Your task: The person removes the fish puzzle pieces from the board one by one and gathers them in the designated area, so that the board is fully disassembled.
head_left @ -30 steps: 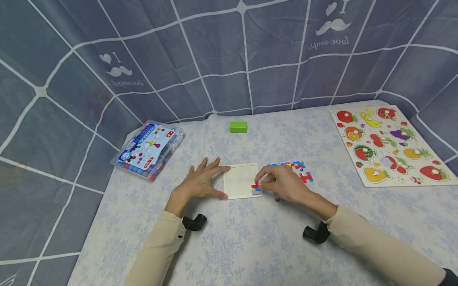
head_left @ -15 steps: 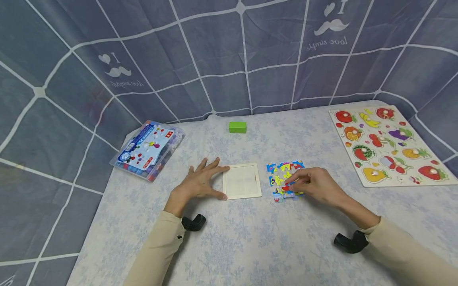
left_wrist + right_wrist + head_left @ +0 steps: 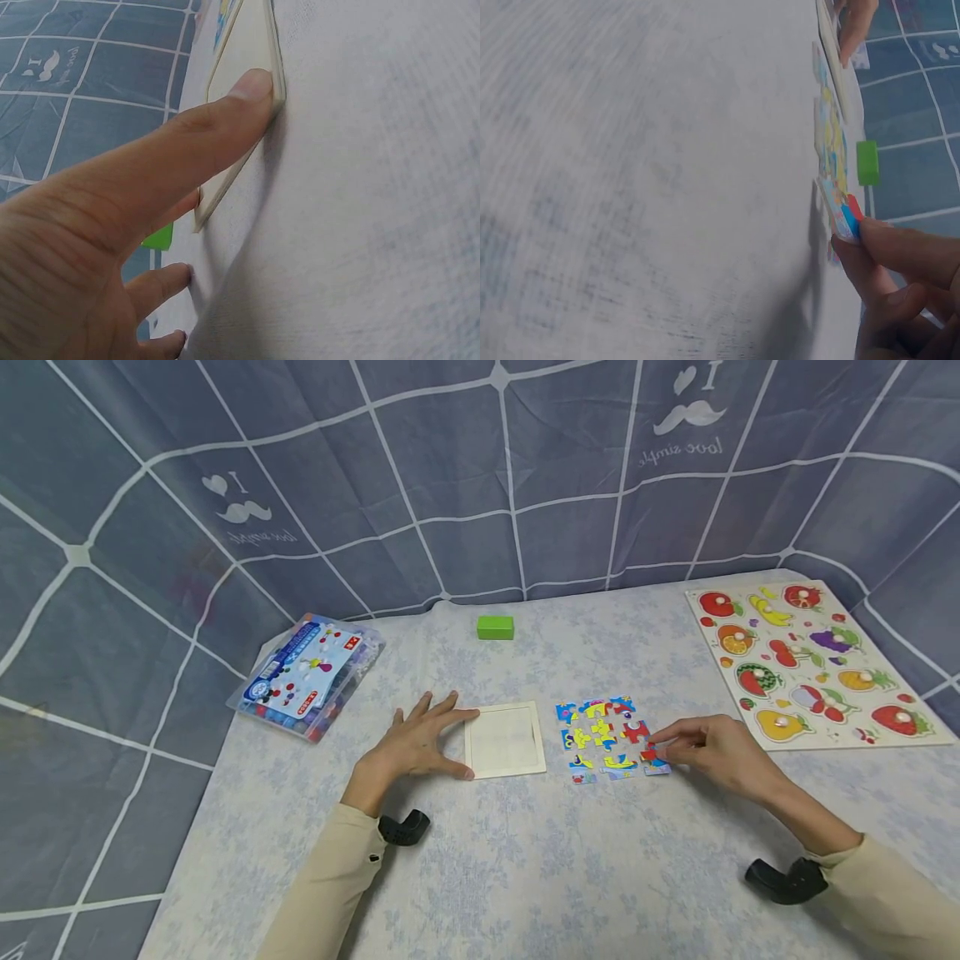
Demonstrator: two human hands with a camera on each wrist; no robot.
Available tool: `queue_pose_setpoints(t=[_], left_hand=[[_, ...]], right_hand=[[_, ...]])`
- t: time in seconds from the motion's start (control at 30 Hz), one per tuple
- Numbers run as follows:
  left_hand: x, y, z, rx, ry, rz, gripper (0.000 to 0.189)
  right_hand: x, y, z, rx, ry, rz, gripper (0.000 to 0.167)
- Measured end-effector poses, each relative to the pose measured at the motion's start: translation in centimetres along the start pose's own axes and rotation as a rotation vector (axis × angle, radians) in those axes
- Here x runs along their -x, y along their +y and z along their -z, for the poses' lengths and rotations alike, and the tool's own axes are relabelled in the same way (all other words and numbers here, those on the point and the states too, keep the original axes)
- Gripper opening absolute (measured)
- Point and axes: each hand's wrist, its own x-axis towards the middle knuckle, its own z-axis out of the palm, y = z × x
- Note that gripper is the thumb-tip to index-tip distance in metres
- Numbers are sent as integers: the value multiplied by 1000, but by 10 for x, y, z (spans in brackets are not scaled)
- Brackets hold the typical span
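Observation:
My right hand pinches a red and blue jigsaw piece between thumb and fingertips, at the lower right of a group of pieces. In the right wrist view this piece is tilted up in the pinch. Loosely laid jigsaw pieces form a square with gaps between them, showing yellow, blue and red parts. My left hand rests with spread fingers at the left side of a pale, shallow puzzle tray. Its thumb presses on a corner of the tray, and the index fingertip touches the corner farther away.
A green block lies behind the tray. At the back left is a clear plastic box of coloured beads with a printed label. A fruit knob puzzle board lies at the right. A grey-blue checked curtain closes off the back.
My right hand has carried the piece from the tray's lower right corner, over the other pieces, to the right end of their bottom row. The left hand stays at the tray.

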Motion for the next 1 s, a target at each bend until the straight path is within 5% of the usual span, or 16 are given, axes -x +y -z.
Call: queue_pose_setpoints(t=[0.57, 1.0], left_hand=[[0, 4, -1, 4, -1, 6, 97], [-1, 6, -1, 1, -7, -1, 97]], right_hand=[[-4, -2, -8, 158, 83, -97, 11], [-5, -3, -6, 185, 76, -79, 9]])
